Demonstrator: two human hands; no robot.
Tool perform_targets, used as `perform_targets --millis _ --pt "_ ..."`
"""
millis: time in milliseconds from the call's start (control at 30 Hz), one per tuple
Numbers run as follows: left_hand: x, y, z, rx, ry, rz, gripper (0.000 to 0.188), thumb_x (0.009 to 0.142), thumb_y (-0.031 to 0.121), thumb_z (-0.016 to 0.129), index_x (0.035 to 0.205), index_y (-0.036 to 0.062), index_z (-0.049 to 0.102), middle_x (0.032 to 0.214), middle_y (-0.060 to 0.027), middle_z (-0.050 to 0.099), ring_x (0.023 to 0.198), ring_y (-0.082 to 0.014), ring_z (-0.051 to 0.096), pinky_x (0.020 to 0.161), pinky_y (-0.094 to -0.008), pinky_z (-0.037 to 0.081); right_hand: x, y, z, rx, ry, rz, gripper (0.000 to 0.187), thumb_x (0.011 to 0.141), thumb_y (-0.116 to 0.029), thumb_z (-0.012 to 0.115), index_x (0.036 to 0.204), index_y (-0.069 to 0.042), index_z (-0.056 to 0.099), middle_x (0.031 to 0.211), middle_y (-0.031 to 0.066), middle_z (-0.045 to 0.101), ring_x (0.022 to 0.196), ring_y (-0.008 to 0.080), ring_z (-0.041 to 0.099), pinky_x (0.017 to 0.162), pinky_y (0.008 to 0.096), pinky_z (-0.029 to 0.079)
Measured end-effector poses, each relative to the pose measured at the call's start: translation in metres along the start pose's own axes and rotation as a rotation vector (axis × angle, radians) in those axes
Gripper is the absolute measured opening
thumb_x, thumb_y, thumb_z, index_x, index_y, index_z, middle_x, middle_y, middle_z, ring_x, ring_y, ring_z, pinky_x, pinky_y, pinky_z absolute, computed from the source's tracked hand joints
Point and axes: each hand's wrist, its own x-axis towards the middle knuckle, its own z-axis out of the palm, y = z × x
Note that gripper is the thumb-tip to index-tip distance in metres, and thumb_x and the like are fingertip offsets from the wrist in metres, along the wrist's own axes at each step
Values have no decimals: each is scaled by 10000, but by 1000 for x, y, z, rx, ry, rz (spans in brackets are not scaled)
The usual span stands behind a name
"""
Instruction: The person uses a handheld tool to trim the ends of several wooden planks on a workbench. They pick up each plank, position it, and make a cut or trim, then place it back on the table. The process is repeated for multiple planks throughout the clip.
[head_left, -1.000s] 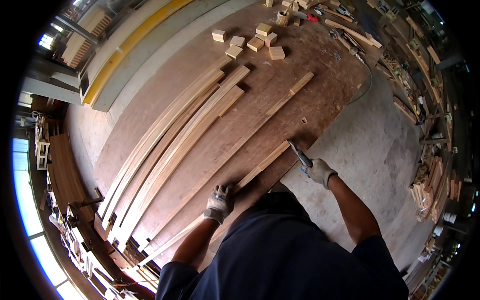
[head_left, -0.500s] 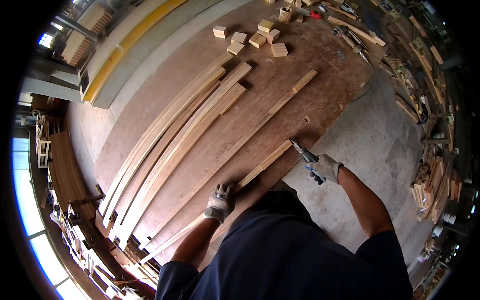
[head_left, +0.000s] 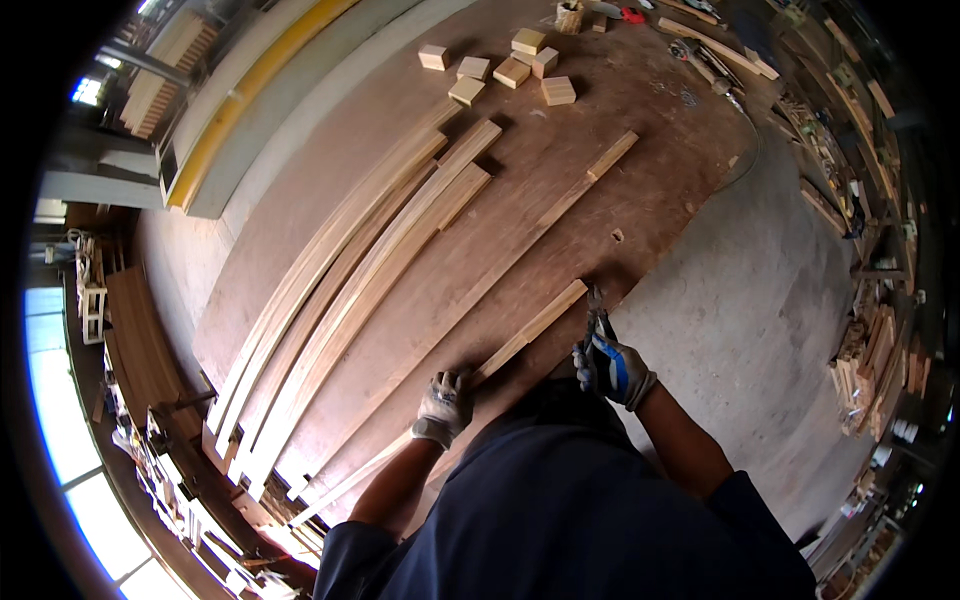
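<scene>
My left hand (head_left: 443, 404), in a pale work glove, is closed around a long, narrow wooden strip (head_left: 535, 322) lying along the near edge of the brown worktable (head_left: 560, 235). In my right hand (head_left: 618, 372), whose glove shows a blue and dark palm, is a dark metal tool that looks like pliers (head_left: 596, 318). Its jaws point away from me, beside the strip's far end. Whether they touch the wood I cannot tell. A second narrow strip (head_left: 545, 218) lies roughly parallel, farther in on the table.
Several long boards (head_left: 345, 270) lie side by side on the left of the table. Small wooden blocks (head_left: 512, 72) cluster at the far side. A corded power tool (head_left: 700, 62) rests at the far right. Offcuts (head_left: 868, 365) are piled beyond the concrete floor (head_left: 735, 300).
My right hand has swung inward and toward me, turning so its blue palm shows, and the pliers now point more straight ahead. My left hand stays on the strip.
</scene>
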Motion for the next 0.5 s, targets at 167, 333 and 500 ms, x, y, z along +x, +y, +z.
perform_targets --millis 167,333,500 --pt "8 -2 1 -31 17 -11 428 886 193 646 1291 61 597 1103 -218 641 1017 -419 600 881 -523 509 -12 -33 -15 -393 281 -290 357 1051 -368 526 1163 -38 605 910 118 684 765 282 692 673 454 576" --pt "44 26 -24 -52 64 1 401 914 232 664 1272 64 598 1089 -194 650 1015 -401 608 856 -520 511 -12 -65 7 -1009 697 -278 278 1024 -282 606 1060 -7 627 827 103 682 656 220 692 542 373 565" --pt "86 32 -23 10 63 -61 430 908 236 669 1297 70 592 1146 -184 650 1069 -391 610 882 -504 513 0 -76 5 -1670 1081 -135 307 970 -323 659 981 -18 689 768 129 692 675 224 696 585 399 534"
